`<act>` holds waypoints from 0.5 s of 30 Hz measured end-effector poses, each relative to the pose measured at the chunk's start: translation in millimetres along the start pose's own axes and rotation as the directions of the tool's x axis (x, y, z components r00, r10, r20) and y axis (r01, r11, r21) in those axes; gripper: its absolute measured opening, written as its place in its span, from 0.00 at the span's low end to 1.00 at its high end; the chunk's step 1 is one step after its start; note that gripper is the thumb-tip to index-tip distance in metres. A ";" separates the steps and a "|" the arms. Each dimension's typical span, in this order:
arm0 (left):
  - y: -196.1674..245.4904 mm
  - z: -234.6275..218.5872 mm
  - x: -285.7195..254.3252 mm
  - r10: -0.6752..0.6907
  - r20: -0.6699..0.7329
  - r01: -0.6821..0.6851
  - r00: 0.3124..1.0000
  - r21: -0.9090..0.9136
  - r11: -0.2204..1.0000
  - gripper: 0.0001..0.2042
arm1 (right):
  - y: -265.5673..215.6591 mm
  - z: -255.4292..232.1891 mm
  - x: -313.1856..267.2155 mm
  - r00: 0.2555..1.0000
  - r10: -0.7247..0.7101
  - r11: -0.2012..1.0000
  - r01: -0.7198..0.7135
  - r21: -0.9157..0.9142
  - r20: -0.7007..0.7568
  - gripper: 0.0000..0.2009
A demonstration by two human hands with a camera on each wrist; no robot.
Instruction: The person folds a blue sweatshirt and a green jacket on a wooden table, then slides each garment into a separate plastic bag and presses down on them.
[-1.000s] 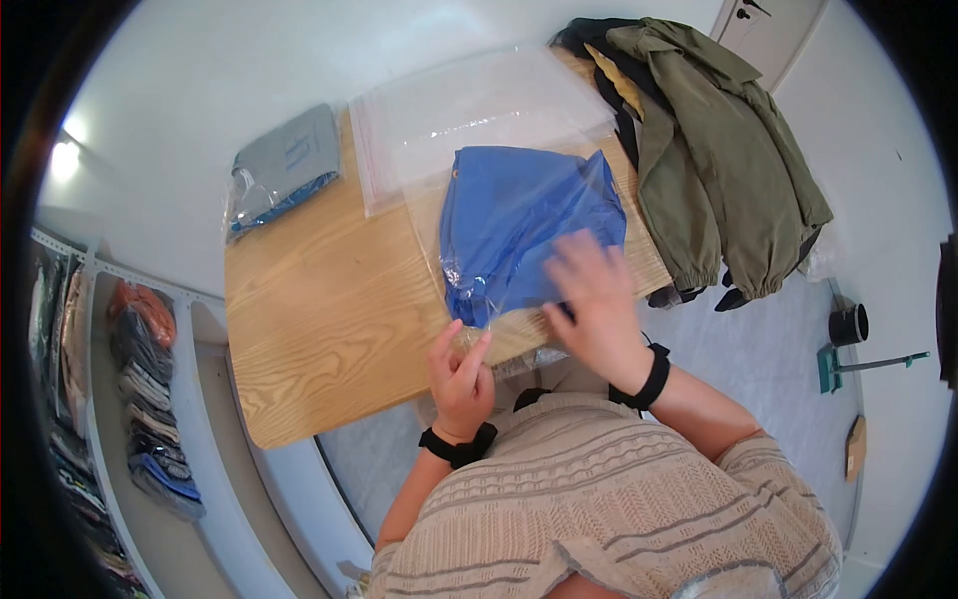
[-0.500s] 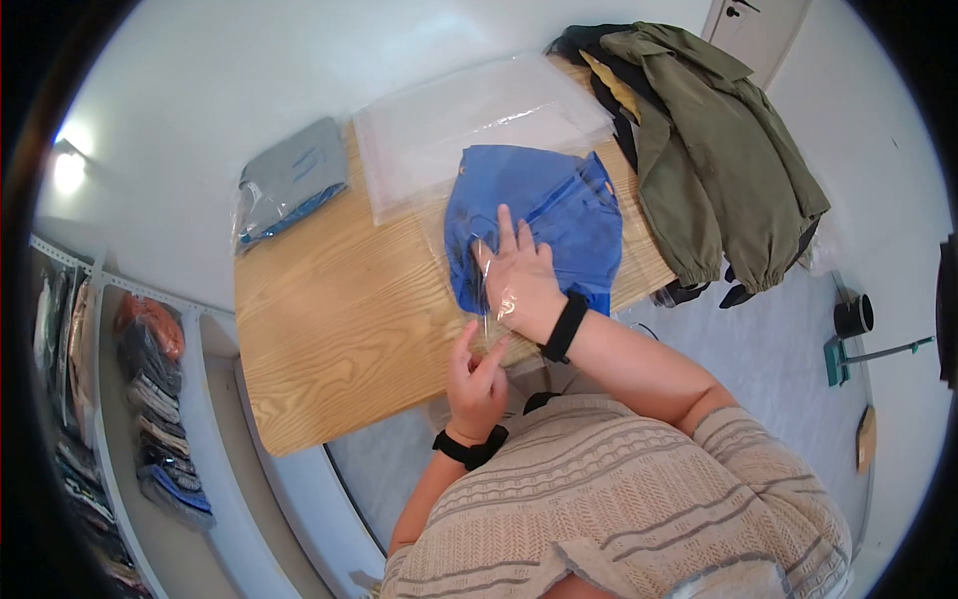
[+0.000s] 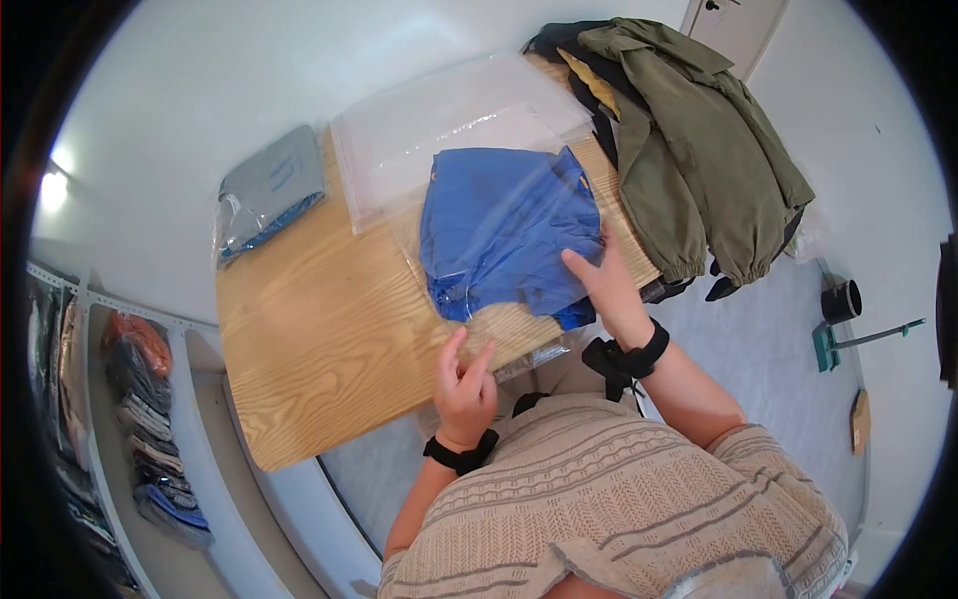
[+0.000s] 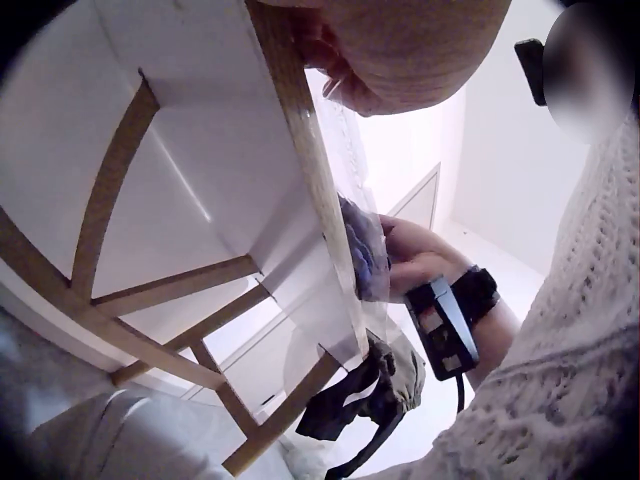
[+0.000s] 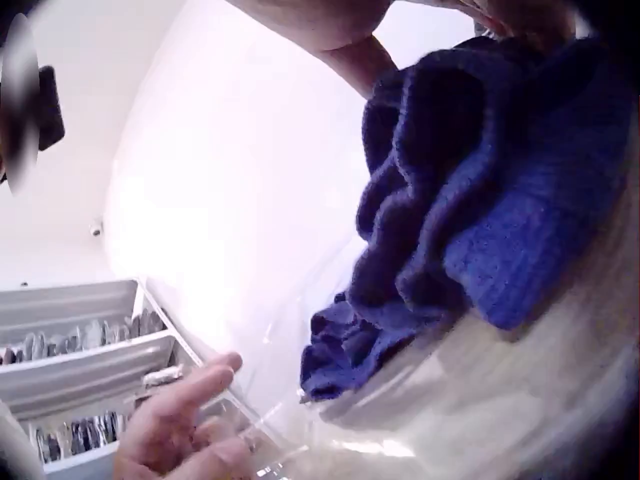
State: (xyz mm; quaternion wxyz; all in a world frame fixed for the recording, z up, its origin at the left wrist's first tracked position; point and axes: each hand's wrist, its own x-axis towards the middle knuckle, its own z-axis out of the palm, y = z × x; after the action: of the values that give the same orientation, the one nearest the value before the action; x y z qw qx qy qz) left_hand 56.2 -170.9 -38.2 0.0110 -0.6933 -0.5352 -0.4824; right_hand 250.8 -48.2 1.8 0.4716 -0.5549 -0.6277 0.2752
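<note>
A folded blue garment (image 3: 504,225) lies on the wooden table (image 3: 329,349), partly covered by a clear plastic bag (image 3: 409,240). My right hand (image 3: 616,285) grips the garment's right edge, with the thumb on top and the other fingers largely hidden. From the right wrist view, the blue garment (image 5: 500,220) appears as thick wavy folds inside clear plastic. My left hand (image 3: 465,399) is at the table's front edge near the bag's lower left corner. Its index finger and thumb are extended and spread apart, with the fingertips right at the plastic.
Flat clear bags (image 3: 449,115) are stacked at the back of the table. Left of them lies a bagged grey garment (image 3: 274,185). An olive jacket (image 3: 689,150) hangs over the right end. Shelves (image 3: 150,399) of bagged clothes stand at left. A black bin (image 3: 841,301) is on the floor.
My right hand swept left across the garment, pressed near its lower left corner, then returned to the right edge and gripped it. My left hand stayed by the bag's corner.
</note>
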 end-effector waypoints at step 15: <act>0.0 -2.7 -2.6 -0.059 0.022 0.060 0.998 -0.041 0.997 0.20 | -10.1 18.2 26.1 0.433 0.312 -0.078 -0.875 0.477 0.846 0.17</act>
State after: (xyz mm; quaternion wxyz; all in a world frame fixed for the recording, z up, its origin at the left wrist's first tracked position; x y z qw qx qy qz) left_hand 54.6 -174.2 -38.5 -0.0236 -0.6822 -0.5455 -0.4864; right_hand 231.7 -22.4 10.6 0.3244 -0.3111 -0.0981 0.8879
